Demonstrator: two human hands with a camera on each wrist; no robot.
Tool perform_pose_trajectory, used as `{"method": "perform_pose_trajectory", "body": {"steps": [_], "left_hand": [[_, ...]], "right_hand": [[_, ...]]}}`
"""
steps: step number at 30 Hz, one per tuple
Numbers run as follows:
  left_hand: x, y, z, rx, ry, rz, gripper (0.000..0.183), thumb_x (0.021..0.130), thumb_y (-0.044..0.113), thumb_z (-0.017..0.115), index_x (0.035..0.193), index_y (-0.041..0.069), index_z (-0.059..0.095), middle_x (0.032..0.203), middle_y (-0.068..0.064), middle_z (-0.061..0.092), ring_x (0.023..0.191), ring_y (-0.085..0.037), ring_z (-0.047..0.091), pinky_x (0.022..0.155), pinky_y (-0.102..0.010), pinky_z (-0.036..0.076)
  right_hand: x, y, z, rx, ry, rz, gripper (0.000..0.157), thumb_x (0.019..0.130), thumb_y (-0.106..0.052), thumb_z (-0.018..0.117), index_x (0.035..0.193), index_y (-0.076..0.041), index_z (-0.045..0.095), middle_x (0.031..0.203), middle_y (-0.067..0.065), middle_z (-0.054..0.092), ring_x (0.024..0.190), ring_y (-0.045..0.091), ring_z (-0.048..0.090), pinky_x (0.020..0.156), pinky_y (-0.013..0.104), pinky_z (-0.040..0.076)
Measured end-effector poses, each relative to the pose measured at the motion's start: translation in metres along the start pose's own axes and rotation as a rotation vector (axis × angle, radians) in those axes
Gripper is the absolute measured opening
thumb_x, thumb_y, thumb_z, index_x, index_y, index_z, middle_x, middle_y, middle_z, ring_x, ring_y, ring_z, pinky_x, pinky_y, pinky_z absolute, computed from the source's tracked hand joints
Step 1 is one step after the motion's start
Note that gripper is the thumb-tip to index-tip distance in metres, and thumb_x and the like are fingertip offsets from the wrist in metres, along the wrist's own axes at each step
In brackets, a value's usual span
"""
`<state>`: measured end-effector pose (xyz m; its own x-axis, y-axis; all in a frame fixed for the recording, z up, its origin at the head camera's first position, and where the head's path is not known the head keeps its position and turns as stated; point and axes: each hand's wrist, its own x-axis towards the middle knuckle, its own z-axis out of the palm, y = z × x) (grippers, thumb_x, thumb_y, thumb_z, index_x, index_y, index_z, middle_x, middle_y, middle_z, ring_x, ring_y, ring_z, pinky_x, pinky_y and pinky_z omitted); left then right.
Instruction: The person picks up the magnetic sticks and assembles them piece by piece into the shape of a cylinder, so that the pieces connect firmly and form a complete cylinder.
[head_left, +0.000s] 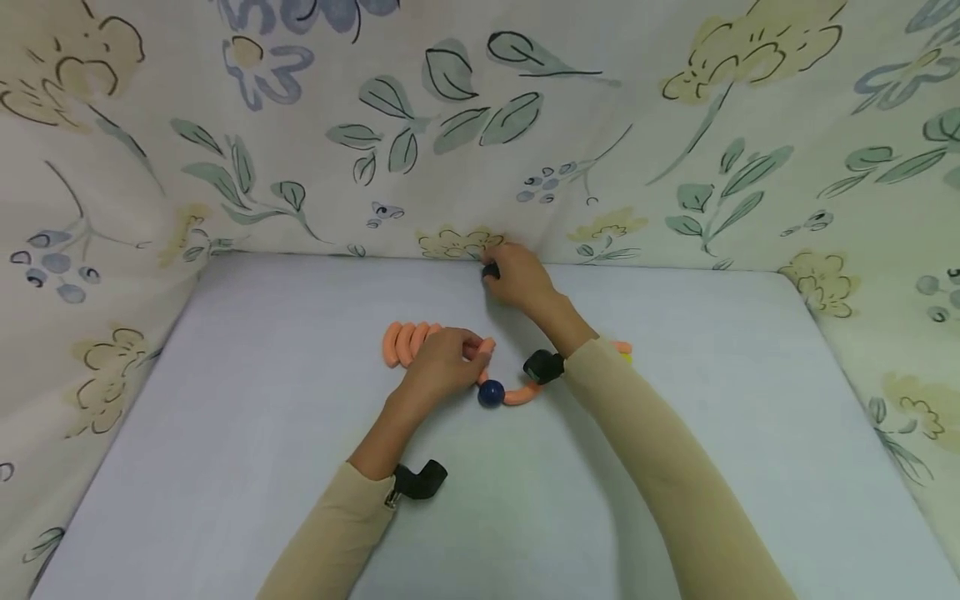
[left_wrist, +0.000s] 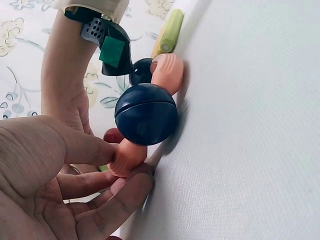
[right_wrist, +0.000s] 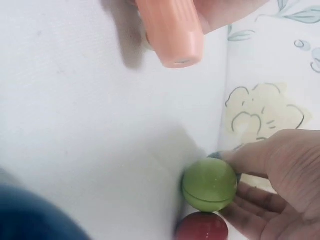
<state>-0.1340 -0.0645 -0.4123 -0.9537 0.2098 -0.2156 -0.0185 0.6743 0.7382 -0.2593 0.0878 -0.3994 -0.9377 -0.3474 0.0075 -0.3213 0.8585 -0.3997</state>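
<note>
My left hand (head_left: 442,367) pinches a curved orange toy piece (left_wrist: 131,155), whose upper end (right_wrist: 175,40) shows large in the right wrist view. At the piece's lower end sits a grooved dark blue ball (head_left: 491,393). From that ball another orange curved piece (head_left: 521,395) runs right, with a second dark ball (left_wrist: 141,71) behind it. By the table's far edge, my right hand (head_left: 519,279) holds a dark ball (head_left: 491,271) between thumb and fingers. Beside those fingers lie a green ball (right_wrist: 210,185) and a red ball (right_wrist: 202,229), hidden by the hand in the head view.
Several orange curved pieces (head_left: 405,340) lie in a row left of my left hand. Past the right forearm are a yellow piece (head_left: 627,357) and a light green rod (left_wrist: 172,31). Floral cloth (head_left: 450,167) hangs along the back of the white table (head_left: 247,400).
</note>
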Motion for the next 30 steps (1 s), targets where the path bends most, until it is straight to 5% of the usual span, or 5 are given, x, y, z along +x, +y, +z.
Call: {"method": "perform_pose_trajectory", "body": {"steps": [18, 30], "left_hand": [[-0.001, 0.002, -0.001, 0.017, 0.000, 0.026, 0.034, 0.104, 0.031, 0.067, 0.123, 0.004, 0.076, 0.101, -0.003, 0.080, 0.096, -0.017, 0.071, 0.083, -0.033, 0.057], [-0.002, 0.000, -0.001, -0.006, -0.002, 0.040, 0.032, 0.104, 0.029, 0.067, 0.123, 0.005, 0.077, 0.102, -0.003, 0.081, 0.096, -0.017, 0.071, 0.084, -0.034, 0.058]], "right_hand": [[-0.008, -0.007, -0.002, 0.063, 0.053, -0.048, 0.030, 0.099, -0.012, 0.071, 0.127, -0.002, 0.072, 0.130, 0.017, 0.073, 0.126, 0.033, 0.066, 0.111, 0.047, 0.051], [-0.067, 0.005, -0.010, 0.442, 0.138, -0.149, 0.034, 0.101, -0.014, 0.073, 0.132, -0.001, 0.068, 0.128, 0.015, 0.071, 0.115, 0.028, 0.074, 0.101, 0.040, 0.061]]}}
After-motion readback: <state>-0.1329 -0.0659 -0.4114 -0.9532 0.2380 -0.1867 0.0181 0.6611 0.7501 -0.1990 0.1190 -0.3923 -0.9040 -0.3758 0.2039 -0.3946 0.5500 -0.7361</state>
